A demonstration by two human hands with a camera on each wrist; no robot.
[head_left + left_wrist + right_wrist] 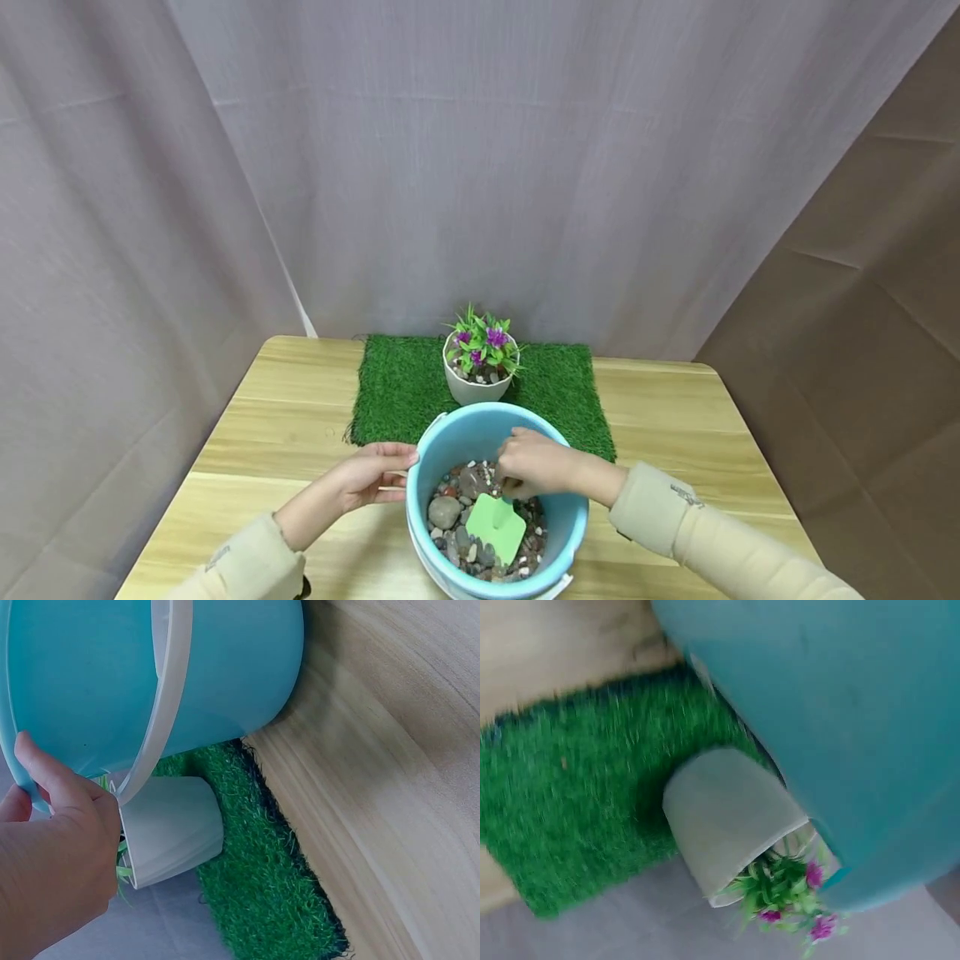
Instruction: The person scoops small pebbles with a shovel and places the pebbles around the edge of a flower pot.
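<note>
A light blue bucket (472,429) with a white handle stands at the table's front, pebbles and larger stones (445,512) covering its bottom. My left hand (371,477) pinches the bucket's left rim between thumb and fingers; the left wrist view shows this hand (64,840) close up. Inside the bucket, my right hand (538,463) has its fingers curled round the handle of a light green toy shovel (497,531). The shovel's flat blade lies against the stones, and its handle is mostly hidden by the hand. In the right wrist view the bucket's wall (840,697) fills the right side.
Behind the bucket, a white pot (478,392) with a purple-flowered plant (483,337) stands on a green artificial grass mat (397,379). The wooden table (288,425) carries them all. Grey curtains (480,167) hang behind, with a brown cloth (862,333) at the right.
</note>
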